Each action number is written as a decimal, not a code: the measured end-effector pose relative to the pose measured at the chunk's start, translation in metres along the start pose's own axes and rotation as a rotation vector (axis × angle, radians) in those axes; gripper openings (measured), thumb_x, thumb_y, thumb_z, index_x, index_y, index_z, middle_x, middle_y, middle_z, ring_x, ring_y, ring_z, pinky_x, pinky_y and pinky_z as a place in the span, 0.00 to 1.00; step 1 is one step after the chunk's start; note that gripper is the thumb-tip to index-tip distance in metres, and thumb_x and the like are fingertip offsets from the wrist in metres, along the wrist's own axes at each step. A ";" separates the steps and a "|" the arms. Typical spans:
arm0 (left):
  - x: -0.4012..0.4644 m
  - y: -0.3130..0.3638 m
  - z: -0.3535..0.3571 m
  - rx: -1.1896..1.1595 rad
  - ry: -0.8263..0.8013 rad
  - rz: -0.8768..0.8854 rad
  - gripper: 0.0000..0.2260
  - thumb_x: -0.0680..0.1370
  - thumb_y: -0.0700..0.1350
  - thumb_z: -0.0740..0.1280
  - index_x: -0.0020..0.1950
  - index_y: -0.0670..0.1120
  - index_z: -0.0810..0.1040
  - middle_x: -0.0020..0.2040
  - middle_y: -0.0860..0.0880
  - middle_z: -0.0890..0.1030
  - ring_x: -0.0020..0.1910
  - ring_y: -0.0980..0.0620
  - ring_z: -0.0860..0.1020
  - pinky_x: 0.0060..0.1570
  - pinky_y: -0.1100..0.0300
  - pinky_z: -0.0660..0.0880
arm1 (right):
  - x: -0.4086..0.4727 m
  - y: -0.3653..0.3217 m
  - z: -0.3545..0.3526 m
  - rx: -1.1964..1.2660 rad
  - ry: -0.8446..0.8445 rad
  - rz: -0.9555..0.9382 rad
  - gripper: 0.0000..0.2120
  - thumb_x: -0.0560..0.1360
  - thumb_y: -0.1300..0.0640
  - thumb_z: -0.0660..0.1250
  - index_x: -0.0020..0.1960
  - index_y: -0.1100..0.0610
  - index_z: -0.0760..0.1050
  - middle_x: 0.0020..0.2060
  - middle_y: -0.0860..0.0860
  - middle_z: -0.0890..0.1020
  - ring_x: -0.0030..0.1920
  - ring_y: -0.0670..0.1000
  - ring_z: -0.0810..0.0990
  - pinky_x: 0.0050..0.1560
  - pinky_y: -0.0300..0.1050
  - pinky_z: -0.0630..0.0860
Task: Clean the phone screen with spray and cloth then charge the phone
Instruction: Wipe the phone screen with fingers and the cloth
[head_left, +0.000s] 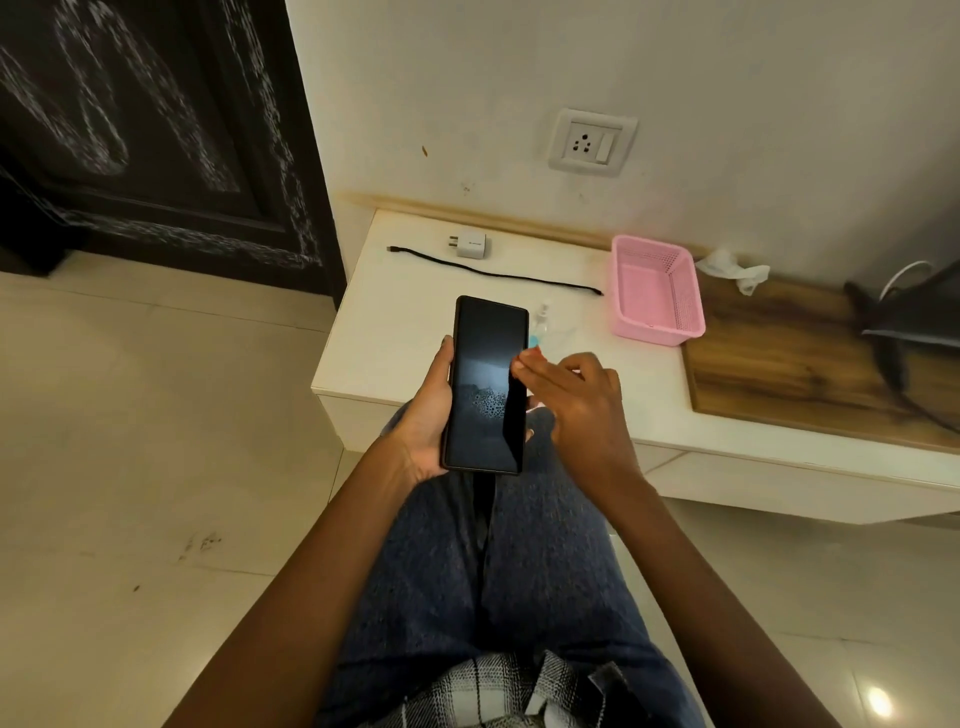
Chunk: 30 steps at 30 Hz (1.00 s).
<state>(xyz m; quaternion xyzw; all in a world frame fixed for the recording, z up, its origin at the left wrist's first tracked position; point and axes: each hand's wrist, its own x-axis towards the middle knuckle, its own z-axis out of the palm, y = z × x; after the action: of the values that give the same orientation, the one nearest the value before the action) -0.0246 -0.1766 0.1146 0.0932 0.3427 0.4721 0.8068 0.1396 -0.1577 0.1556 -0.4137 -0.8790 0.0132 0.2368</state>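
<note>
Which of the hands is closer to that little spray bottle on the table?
Right. The right hand hovers just below the spray bottle, fingertips almost reaching it. The left hand grips the phone, which lies between it and the bottle.

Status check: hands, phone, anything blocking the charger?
Left hand holds phone, droplets on the screen. Right hand open, fingertips at phone's right edge. Spray bottle just behind. Cable, adapter, wall socket unobstructed.

No legible text anywhere; faint mark on white charger (470, 244) unreadable.
</note>
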 end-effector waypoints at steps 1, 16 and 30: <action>0.000 0.000 0.001 -0.022 -0.003 -0.007 0.32 0.76 0.70 0.53 0.57 0.48 0.84 0.55 0.44 0.84 0.51 0.47 0.83 0.50 0.50 0.80 | 0.007 0.001 -0.002 -0.002 0.000 0.014 0.29 0.60 0.77 0.64 0.59 0.61 0.78 0.56 0.55 0.81 0.45 0.60 0.77 0.42 0.49 0.71; -0.006 0.007 -0.001 -0.115 0.040 0.026 0.37 0.75 0.71 0.50 0.66 0.43 0.76 0.56 0.42 0.80 0.50 0.47 0.79 0.56 0.53 0.76 | -0.039 -0.019 0.016 0.038 0.013 -0.038 0.25 0.64 0.73 0.64 0.59 0.59 0.79 0.57 0.49 0.81 0.46 0.51 0.73 0.44 0.43 0.67; -0.005 0.007 -0.001 0.005 0.138 0.064 0.36 0.76 0.71 0.47 0.53 0.47 0.85 0.54 0.45 0.84 0.50 0.48 0.83 0.57 0.52 0.78 | -0.022 -0.014 0.014 0.007 0.022 -0.008 0.29 0.62 0.77 0.62 0.60 0.60 0.78 0.57 0.52 0.81 0.42 0.56 0.78 0.40 0.44 0.69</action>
<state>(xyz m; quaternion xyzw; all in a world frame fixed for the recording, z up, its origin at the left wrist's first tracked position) -0.0316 -0.1770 0.1194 0.0732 0.3957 0.5020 0.7655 0.1356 -0.1804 0.1371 -0.4096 -0.8778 0.0107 0.2481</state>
